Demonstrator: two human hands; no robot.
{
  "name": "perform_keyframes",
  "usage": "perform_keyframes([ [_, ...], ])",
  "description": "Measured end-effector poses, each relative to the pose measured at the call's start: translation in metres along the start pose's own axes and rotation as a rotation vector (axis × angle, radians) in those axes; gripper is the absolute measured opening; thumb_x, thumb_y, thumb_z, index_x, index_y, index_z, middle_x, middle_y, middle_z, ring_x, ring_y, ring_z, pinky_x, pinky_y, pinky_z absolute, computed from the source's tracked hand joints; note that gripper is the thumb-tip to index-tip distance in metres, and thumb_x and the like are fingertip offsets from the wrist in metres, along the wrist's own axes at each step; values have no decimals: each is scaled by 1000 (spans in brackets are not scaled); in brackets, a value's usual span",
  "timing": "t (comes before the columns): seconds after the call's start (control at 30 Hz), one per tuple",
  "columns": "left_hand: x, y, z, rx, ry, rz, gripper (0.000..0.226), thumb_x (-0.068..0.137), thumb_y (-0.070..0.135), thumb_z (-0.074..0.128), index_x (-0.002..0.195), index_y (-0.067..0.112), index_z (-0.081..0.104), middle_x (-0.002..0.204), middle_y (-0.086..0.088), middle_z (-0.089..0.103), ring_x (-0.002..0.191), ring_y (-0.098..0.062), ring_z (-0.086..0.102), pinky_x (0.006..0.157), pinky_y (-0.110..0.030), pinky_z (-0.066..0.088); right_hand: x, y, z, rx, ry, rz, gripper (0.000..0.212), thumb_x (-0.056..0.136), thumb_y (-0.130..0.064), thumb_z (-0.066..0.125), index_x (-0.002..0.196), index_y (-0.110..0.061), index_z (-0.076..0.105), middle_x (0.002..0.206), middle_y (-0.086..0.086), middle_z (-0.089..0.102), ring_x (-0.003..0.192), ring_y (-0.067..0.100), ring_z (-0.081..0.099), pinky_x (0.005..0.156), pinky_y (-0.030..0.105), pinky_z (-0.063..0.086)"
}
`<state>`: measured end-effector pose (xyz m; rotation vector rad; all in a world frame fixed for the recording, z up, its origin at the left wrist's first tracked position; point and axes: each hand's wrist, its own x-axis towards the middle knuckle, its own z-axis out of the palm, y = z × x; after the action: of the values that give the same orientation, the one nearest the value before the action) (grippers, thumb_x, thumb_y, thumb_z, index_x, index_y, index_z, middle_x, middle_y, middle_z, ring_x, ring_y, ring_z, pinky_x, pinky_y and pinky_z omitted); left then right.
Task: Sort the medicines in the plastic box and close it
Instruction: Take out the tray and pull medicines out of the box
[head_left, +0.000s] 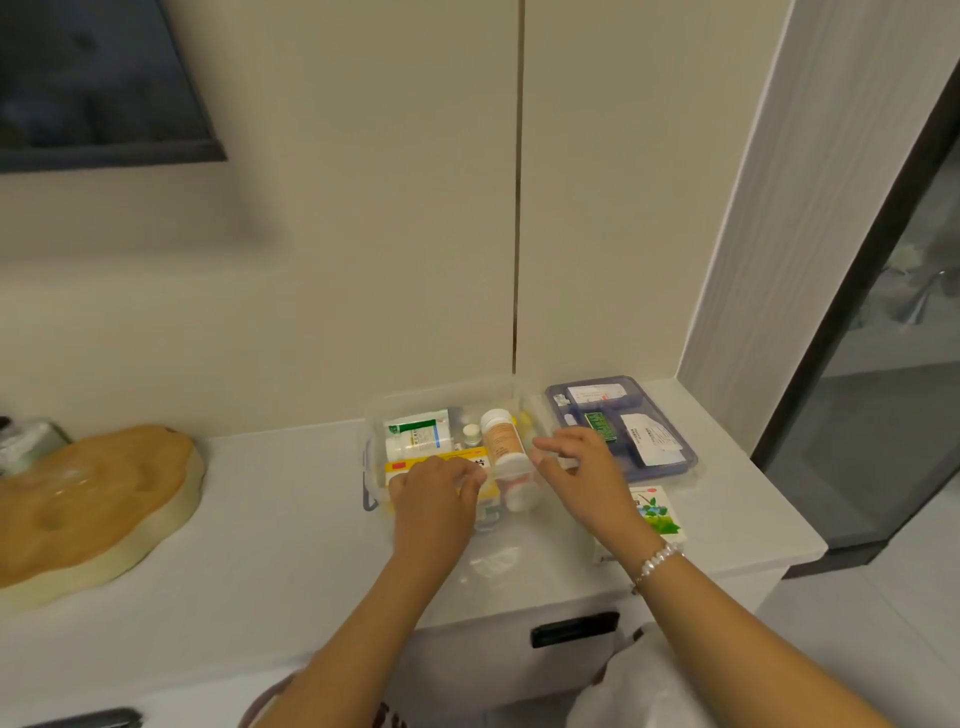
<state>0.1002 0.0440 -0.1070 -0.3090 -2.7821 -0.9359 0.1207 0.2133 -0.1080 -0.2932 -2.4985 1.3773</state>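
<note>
- The clear plastic box (375, 431) sits open on the white desk (260, 530) against the wall, packed with medicines: a green-and-white packet (418, 434), a peach-labelled bottle (501, 439), a small vial (471, 434).
- The left hand (436, 499) curls its fingers on a yellow carton (441, 460) at the front; whether it grips, I cannot tell.
- The right hand (576, 462) hovers loose, fingers spread, over the right rim.
- A blue tray (685, 457) with sachets lies just right; a leaf-printed carton (657, 514) near it.
- A wooden board (98, 504) rests well left.

A clear plastic box (375, 415) sits on the white countertop (270, 545), a blue plastic tray (685, 457) just right, a wooden board (98, 509) far left.
</note>
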Motion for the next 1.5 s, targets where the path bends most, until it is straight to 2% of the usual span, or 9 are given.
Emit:
perform_keyframes([
  [0.2,7,3,-6,-57,-47,-82,27,89,40,49,84,23,69,83,5,69,91,-21,61,86,-36,37,13,-6,9,-241,67,-37,30,83,-38,60,107,-21,69,121,-3,56,116,21,40,95,31,30],
  [0.37,23,0,-12,-219,-11,-181,19,89,36,50,85,24,64,75,9,60,77,-15,58,64,-27,38,35,-24,27,-382,45,-119,28,84,-39,54,103,-28,70,112,1,67,112,25,42,88,35,24],
  [0.57,43,-16,-13,-215,-6,-207,18,88,23,54,99,16,67,94,-2,67,78,-13,52,69,-24,37,63,-34,44,-743,-91,-205,39,83,-41,49,110,-15,60,105,8,68,100,28,57,91,37,26],
  [0.8,72,-29,-12,-200,-118,-211,22,90,18,52,106,9,65,118,-10,63,100,-24,60,77,-25,41,79,-31,64,-987,-214,-124,49,79,-53,53,110,-15,53,108,9,64,115,29,47,106,46,17],
  [0.93,85,-36,-10,-137,-244,-218,28,91,15,49,118,12,58,123,-10,60,94,-23,58,68,-25,41,77,-26,65,-857,-110,-148,44,77,-45,58,110,-17,52,105,11,64,110,30,48,99,43,14],
  [1.1,98,-42,-3,107,-325,-172,34,91,25,50,119,9,58,125,-17,56,113,-35,49,97,-39,41,71,-28,57,-477,-36,-102,57,74,-48,62,123,-24,45,105,7,63,105,28,49,92,39,22],
  [1.23,106,-40,0,355,-387,-124,41,91,36,48,128,21,52,130,-13,45,122,-32,39,101,-40,33,60,-31,49,-165,110,-46,60,76,-38,66,130,-28,39,114,6,60,112,28,44,87,33,28],
  [1.4,113,-44,3,210,-471,-127,50,85,47,55,123,15,51,129,-11,50,116,-29,48,98,-40,41,38,-27,42,127,207,-43,60,78,-31,68,130,-29,40,120,4,57,110,21,48,91,40,46],
  [1.5,113,-40,8,235,-465,-150,55,81,54,55,120,15,49,124,-14,46,113,-32,46,95,-39,40,27,-20,43,133,211,-46,60,78,-29,68,131,-28,41,120,2,56,103,11,44,87,32,46],
])
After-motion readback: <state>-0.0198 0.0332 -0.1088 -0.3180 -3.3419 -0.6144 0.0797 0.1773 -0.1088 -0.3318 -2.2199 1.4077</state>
